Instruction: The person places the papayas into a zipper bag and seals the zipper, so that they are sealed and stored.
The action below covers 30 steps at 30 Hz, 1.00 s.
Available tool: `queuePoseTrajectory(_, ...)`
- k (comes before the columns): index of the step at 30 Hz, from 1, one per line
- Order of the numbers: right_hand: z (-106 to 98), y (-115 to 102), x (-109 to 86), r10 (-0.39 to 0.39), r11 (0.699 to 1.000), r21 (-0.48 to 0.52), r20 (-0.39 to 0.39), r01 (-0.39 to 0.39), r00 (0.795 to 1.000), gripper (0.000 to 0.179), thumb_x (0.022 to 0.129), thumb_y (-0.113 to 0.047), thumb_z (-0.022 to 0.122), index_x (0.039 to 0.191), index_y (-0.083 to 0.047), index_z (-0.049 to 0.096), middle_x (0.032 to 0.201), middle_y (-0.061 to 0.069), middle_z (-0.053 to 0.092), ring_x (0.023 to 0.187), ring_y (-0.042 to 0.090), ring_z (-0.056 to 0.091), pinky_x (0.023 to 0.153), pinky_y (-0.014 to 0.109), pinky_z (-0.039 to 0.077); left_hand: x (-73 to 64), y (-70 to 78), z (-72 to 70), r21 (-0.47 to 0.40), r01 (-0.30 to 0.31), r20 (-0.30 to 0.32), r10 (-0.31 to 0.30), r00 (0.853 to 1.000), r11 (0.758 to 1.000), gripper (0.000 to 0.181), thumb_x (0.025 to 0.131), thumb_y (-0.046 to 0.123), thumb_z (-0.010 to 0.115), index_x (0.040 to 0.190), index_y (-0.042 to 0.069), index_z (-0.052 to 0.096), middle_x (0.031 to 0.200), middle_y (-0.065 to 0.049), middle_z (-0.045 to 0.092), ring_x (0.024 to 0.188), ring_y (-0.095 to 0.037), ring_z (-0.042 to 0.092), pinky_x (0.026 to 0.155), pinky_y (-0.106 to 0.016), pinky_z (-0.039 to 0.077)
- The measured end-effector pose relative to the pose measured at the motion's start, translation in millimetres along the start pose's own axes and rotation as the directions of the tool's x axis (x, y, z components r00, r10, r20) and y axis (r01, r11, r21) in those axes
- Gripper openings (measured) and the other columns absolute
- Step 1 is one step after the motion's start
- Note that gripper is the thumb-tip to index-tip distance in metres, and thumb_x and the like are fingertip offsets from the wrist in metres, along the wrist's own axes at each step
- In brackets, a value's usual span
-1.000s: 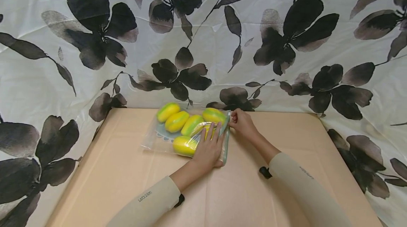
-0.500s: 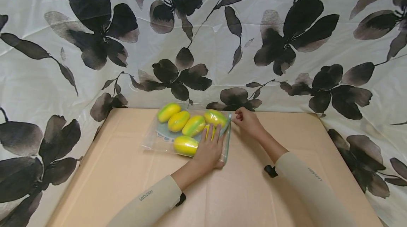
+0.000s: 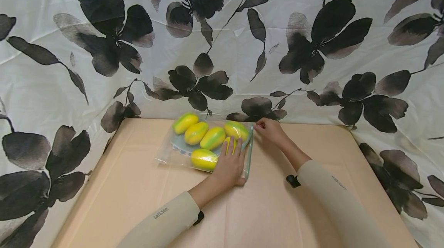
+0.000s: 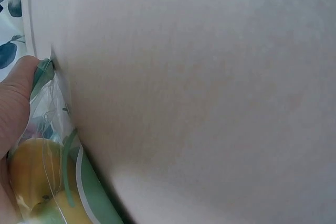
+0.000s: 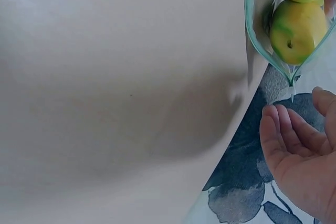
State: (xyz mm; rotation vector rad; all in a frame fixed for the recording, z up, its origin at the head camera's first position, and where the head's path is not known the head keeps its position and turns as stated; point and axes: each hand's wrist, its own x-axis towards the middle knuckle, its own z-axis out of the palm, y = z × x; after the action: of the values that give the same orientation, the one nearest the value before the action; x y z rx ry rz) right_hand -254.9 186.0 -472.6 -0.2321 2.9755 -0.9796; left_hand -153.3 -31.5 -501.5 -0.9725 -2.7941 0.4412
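A clear zip bag [image 3: 166, 154] with a teal-green closure strip lies near the table's far edge in the head view. Several yellow-green mangoes [image 3: 204, 159] are inside. My left hand [image 3: 227, 167] rests on the bag's right part, its fingers spread over the mangoes; its thumb [image 4: 18, 90] touches the strip's near end in the left wrist view. Beside the strip's far end is my right hand [image 3: 272, 131]. The right wrist view shows that hand's fingers [image 5: 286, 129] loosely bent and holding nothing, apart from the bag, whose mouth gapes between two teal strips.
A light wooden-toned table [image 3: 277, 209] spreads beneath both arms. Behind it hangs a white cloth [image 3: 263, 86] printed with dark flowers, meeting the table's far edge close to the bag.
My right hand has left the bag's strip, drawn back to the right, then come slightly nearer its far end. The bag's mouth looks wider. My left hand has stayed on the bag.
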Motion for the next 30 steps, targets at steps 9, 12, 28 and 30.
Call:
queuePoseTrajectory(9,8,1,12.5,0.045,0.999,-0.030,0.093,-0.042,0.995,0.035,0.104,-0.031,0.061,0.102,0.000,0.076,0.090,0.010,0.073,0.080,0.022,0.064,0.072,0.036,0.054,0.4,0.5,-0.4,0.011,0.002,0.024,-0.003,1.000,1.000,0.114,0.074,0.084,0.064,0.158,0.010,0.041,0.169,-0.021,0.026,0.154,-0.048,0.024,0.125,-0.058,0.026)
queuePoseTrajectory(12,11,3,14.5,0.048,0.998,-0.036,0.107,-0.045,0.993,0.033,0.104,-0.030,0.062,0.092,-0.002,0.074,0.077,0.006,0.067,0.068,0.017,0.057,0.063,0.030,0.047,0.5,0.8,-0.1,0.006,-0.001,0.030,0.000,1.000,1.000,0.114,0.074,0.084,0.064,0.158,0.010,0.041,0.169,-0.021,0.025,0.155,-0.049,0.023,0.125,-0.058,0.025)
queuePoseTrajectory(28,16,4,13.5,0.033,0.999,0.006,0.108,-0.034,0.994,0.026,0.106,-0.022,0.056,0.088,-0.003,0.060,0.072,0.004,0.056,0.063,0.016,0.049,0.060,0.028,0.041,-3.6,-1.6,2.4,-0.109,-0.024,-0.115,0.011,0.993,0.994,0.114,0.074,0.085,0.064,0.163,0.021,0.031,0.169,-0.024,0.023,0.154,-0.053,0.020,0.122,-0.063,0.027)
queuePoseTrajectory(30,16,3,13.8,0.038,0.999,0.013,0.108,-0.040,0.993,0.026,0.106,-0.023,0.056,0.089,-0.003,0.060,0.074,0.005,0.059,0.062,0.016,0.050,0.060,0.028,0.042,-3.6,-3.8,2.3,-0.141,-0.024,-0.142,0.004,0.990,0.990,0.115,0.076,0.087,0.059,0.165,0.020,0.026,0.169,-0.022,0.025,0.154,-0.052,0.021,0.123,-0.063,0.027)
